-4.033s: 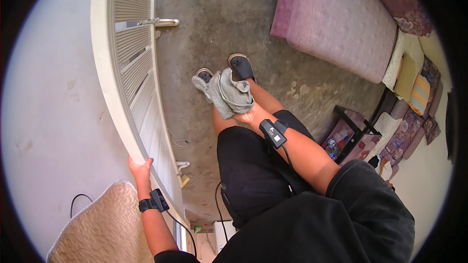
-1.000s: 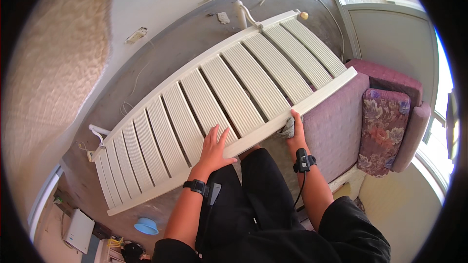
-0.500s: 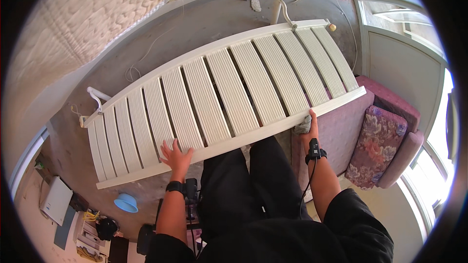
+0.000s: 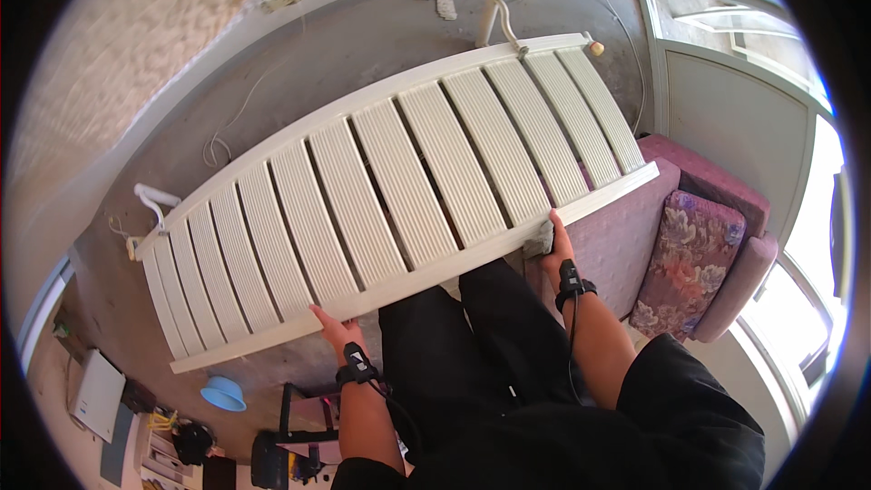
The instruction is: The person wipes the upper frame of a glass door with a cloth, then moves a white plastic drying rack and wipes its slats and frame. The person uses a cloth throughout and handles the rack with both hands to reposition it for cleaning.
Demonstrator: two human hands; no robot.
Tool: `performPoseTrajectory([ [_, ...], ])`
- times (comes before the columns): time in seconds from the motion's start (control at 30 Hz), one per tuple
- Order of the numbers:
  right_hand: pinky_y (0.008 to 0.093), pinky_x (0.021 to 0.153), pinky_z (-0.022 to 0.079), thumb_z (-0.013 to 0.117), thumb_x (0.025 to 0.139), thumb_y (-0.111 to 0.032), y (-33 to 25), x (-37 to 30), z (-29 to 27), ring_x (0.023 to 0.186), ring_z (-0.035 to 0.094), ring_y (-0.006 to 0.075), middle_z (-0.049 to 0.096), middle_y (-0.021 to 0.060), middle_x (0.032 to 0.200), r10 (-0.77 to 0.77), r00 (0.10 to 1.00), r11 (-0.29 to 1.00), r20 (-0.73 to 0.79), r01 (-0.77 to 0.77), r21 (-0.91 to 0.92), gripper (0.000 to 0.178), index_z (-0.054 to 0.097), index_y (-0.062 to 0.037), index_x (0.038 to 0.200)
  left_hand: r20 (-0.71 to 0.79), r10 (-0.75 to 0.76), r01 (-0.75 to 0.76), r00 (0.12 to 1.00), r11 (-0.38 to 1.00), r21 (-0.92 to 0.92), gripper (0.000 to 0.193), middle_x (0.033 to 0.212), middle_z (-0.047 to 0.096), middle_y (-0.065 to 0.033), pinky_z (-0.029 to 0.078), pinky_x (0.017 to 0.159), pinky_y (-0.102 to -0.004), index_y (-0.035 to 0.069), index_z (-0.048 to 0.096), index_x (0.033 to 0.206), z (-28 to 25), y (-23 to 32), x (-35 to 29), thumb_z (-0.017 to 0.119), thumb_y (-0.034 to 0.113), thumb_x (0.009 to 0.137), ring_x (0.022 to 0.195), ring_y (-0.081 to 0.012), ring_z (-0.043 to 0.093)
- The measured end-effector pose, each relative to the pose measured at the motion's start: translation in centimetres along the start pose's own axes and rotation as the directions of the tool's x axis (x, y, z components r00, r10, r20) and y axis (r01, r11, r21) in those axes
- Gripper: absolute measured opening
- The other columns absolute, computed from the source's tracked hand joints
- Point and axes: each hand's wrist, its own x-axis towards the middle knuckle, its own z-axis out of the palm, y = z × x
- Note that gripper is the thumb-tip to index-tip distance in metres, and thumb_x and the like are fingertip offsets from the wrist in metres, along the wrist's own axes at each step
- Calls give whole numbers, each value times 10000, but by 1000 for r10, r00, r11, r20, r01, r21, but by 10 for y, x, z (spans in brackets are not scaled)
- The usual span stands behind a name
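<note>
A long cream-white slatted bed frame (image 4: 406, 177) with ribbed slats and bent metal legs lies across the view before me. My left hand (image 4: 341, 331) grips its near rail left of the middle, thumb on top and the other fingers hidden below the edge. Farther right, my right hand (image 4: 559, 240) is closed at the same rail, its thumb over the edge. A crumpled grey cloth (image 4: 542, 241) is held in that hand against the rail's side. Both wrists carry black straps with small devices.
A quilted mattress (image 4: 163, 45) stands at upper left. A pink sofa (image 4: 626, 236) with a floral cushion (image 4: 689, 259) is close on the right. A blue basin (image 4: 223, 393) sits on the floor at lower left. Loose cables (image 4: 218, 141) lie beyond the frame.
My left hand has gone from spread open on the slats to gripping the near rail. The right hand keeps its hold with the cloth. The whole view has shifted slightly.
</note>
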Motion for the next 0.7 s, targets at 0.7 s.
performPoseTrajectory([
  [0.7, 354, 838, 526, 728, 876, -305, 18, 19, -27, 960, 624, 210, 630, 87, 1071, -98, 995, 992, 16, 97, 86, 506, 537, -8, 1238, 722, 493, -518, 486, -503, 692, 850, 1467, 291, -289, 216, 1169, -487, -69, 248, 1467, 210, 44, 12, 734, 192, 821, 1368, -427, 283],
])
